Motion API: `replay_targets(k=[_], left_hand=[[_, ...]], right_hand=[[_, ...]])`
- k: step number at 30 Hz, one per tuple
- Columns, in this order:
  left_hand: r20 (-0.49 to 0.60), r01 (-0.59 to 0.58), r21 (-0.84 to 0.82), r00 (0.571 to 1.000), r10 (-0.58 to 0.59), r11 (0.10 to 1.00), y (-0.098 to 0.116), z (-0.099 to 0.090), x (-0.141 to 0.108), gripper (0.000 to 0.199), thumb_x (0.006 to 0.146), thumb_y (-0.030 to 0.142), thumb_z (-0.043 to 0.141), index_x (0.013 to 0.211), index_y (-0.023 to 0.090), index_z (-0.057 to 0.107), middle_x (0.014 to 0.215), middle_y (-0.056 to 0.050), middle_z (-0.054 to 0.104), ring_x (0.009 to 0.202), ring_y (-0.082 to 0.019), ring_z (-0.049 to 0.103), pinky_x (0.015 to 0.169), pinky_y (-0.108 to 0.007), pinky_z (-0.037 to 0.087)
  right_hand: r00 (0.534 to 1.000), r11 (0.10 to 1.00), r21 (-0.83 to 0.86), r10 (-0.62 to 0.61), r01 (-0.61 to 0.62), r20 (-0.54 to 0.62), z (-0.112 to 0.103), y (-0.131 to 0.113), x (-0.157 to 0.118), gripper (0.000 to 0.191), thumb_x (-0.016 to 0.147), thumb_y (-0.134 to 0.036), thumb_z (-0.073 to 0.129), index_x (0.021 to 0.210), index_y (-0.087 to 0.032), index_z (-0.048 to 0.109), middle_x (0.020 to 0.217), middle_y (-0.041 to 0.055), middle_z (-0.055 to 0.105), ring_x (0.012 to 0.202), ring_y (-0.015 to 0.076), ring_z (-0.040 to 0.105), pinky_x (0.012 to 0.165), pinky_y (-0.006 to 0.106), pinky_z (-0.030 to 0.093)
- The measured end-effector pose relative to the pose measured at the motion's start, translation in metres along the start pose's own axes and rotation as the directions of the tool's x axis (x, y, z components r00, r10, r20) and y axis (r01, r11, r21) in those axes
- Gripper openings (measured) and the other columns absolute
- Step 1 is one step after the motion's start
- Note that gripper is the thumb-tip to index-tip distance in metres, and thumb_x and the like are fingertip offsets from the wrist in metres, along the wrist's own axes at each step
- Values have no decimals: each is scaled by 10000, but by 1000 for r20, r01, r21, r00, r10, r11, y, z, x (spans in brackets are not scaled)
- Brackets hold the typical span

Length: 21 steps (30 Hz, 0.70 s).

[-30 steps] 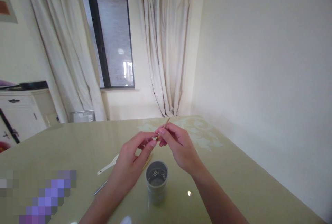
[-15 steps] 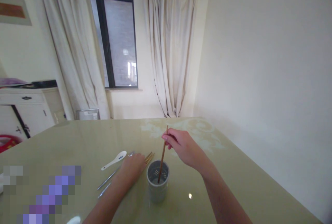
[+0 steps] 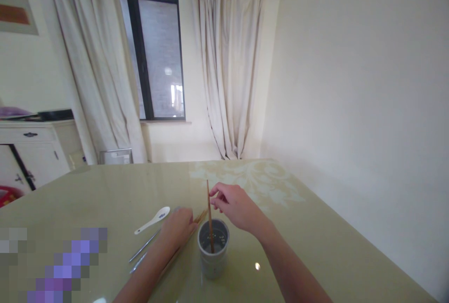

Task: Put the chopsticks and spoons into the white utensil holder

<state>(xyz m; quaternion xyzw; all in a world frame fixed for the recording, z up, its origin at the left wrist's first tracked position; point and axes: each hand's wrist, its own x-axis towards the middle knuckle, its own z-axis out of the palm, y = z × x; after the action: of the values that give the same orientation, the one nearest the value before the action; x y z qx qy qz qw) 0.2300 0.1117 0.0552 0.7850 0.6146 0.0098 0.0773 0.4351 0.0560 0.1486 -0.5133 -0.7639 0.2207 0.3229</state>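
Left hand (image 3: 177, 228): laid over the thin sticks (image 3: 200, 217) on the desk (image 3: 105, 200); grip hidden, closure untellable. Single stick (image 3: 208, 205): inside the grey cup (image 3: 214, 265), now leaning left instead of right; the cup apparently bears it. Right hand (image 3: 235, 205): pinch now loosened, thumb and forefinger parted beside the stick; contact unclear. Obscured, from left: a pixelated patch; a pale item (image 3: 100, 300), cut off by the lower edge; metal utensils (image 3: 144, 245), partly covered; stick count, unreadable.
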Motion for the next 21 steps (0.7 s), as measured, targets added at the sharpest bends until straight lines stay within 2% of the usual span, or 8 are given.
replay_targets(k=[7, 10, 12, 14, 16, 17, 19, 21], left_hand=[[-10, -13, 3, 1000, 13, 1000, 3, 0, 2, 210, 990, 299, 532, 984, 177, 703, 1133, -151, 769, 1085, -297, 716, 855, -356, 487], [-67, 62, -21, 996, -63, 998, -2, -21, 1, 245, 1045, 312, 442, 1063, 174, 644, 1063, -160, 779, 984, -303, 741, 801, -367, 491], [-196, 61, -149, 977, -90, 987, -5, -43, -5, 236, 1068, 333, 403, 1089, 202, 598, 965, -106, 780, 890, -269, 741, 779, -353, 489], [-394, -107, -359, 918, -46, 927, -2, -66, -17, 218, 1065, 379, 423, 1058, 226, 579, 867, -40, 752, 810, -221, 715, 767, -323, 492], [-569, -377, -498, 822, 34, 781, 8, -84, -33, 233, 1039, 437, 487, 1014, 232, 594, 823, -6, 720, 771, -186, 679, 749, -292, 500], [-620, -482, -525, 781, 73, 701, 15, -89, -41, 246, 1021, 459, 525, 992, 230, 611, 820, -1, 714, 767, -175, 665, 741, -280, 504], [-654, -590, -554, 745, 131, 587, 30, -95, -55, 255, 994, 466, 579, 954, 223, 649, 825, 2, 717, 764, -160, 652, 730, -265, 511], [-648, -615, -584, 746, 152, 530, 41, -95, -63, 251, 987, 451, 596, 946, 217, 676, 842, -1, 730, 755, -151, 648, 723, -259, 519]], right_hand=[[998, 998, -63, 0, -4, -66, -5, 2, -4, 104, 939, -246, 702, 1019, -199, 750, 844, 25, 787, 750, 169, 700, 694, 254, 461], [995, 999, -44, -3, -1, -96, -11, -3, -6, 111, 977, -252, 653, 1013, -207, 748, 818, 15, 771, 717, 158, 684, 680, 249, 455], [991, 1000, -12, -25, 24, -128, -13, -10, -7, 138, 997, -249, 621, 984, -204, 750, 800, 13, 759, 712, 152, 677, 687, 249, 460], [981, 996, 63, -55, 67, -187, -12, -18, -7, 166, 1013, -270, 601, 1009, -204, 753, 799, 10, 749, 713, 149, 672, 693, 250, 473], [966, 974, 189, -77, 126, -246, -10, -26, -8, 194, 1020, -308, 591, 1091, -208, 742, 834, 9, 748, 709, 145, 666, 685, 249, 493], [959, 953, 259, -88, 160, -269, -8, -30, -9, 212, 1024, -320, 582, 1128, -210, 730, 864, 12, 748, 709, 142, 665, 679, 247, 504], [949, 905, 364, -111, 219, -295, -6, -36, -11, 222, 1036, -332, 555, 1130, -209, 715, 901, 16, 743, 705, 136, 665, 661, 242, 517], [941, 884, 396, -125, 249, -314, -6, -39, -14, 209, 1040, -341, 552, 1041, -207, 712, 887, 17, 734, 721, 138, 673, 652, 238, 516]])
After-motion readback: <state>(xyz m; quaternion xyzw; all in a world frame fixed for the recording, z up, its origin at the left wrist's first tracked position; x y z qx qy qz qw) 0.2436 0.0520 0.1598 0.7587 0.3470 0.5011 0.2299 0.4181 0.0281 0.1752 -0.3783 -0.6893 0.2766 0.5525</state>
